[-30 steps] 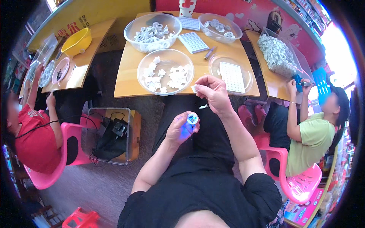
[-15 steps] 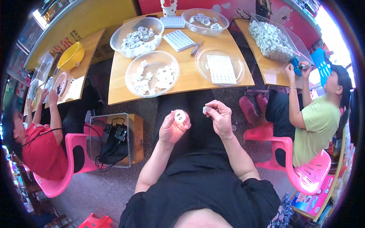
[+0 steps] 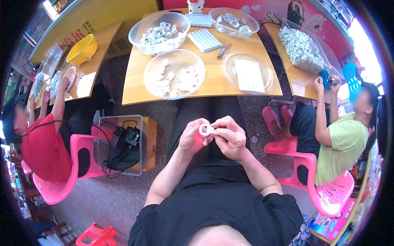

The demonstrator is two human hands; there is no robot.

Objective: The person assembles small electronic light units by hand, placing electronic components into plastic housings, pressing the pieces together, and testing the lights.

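Over my lap, my left hand [image 3: 191, 137] is closed around a round white plastic part [image 3: 205, 129] that has a dark opening in its face. The fingers of my right hand [image 3: 230, 138] are pinched together against the right edge of this part. They hold a small white piece, now mostly hidden between the fingertips. On the table ahead, a clear round bowl [image 3: 149, 90] holds white pieces of irregular shape. Behind it, a larger clear bowl [image 3: 135, 37] contains white ring-shaped parts.
The wooden table [image 3: 213, 76] also bears a white gridded tray [image 3: 205, 40], a pen-like tool [image 3: 223, 50], a clear dish with a white tray [image 3: 249, 78] and another bowl [image 3: 213, 15]. Co-workers in red [image 3: 45, 151] and light green [image 3: 347, 143] sit either side, by side tables.
My right hand has moved left with the small white piece, up to the round part. My left hand has shifted slightly right, and the hands now meet. The whole view has tilted a little.
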